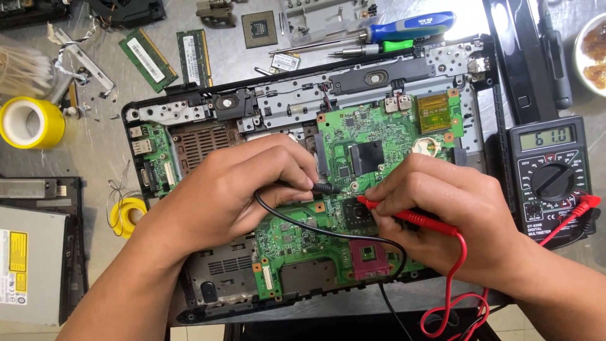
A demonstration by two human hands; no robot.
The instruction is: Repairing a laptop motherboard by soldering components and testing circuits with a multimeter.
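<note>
An opened laptop base [189,303] lies on a grey metal surface [101,151], its black shell holding a green circuit board [379,136], a copper-coloured heat sink [201,140], a long speaker bar [372,78] along the far edge and a pink processor socket [368,257] near the front edge. At the upper right corner, a white bowl [579,57] holds something amber, only partly in view.

The left hand [233,186] is curled nearly closed over the board, thumb and fingertips pinching a black probe [320,187] whose tip touches the board near its middle; the probe's black lead [328,233] loops across the lower board and off the front edge. The right hand [435,208] is likewise closed, gripping a red probe [404,217] that points left, its tip resting on the board just below the black one. Its red lead [457,278] curls down past the wrist.

Just right of the laptop base sits a black multimeter [552,180] with a lit display. Beyond the laptop base lie a blue-handled screwdriver [407,26], a green-handled screwdriver [375,48], two memory modules [170,58] and a loose processor chip [259,29]. A roll of yellow tape [31,122] stands at the left, with a spool of solder wire [128,215] and an optical drive [31,265] nearer the front.
</note>
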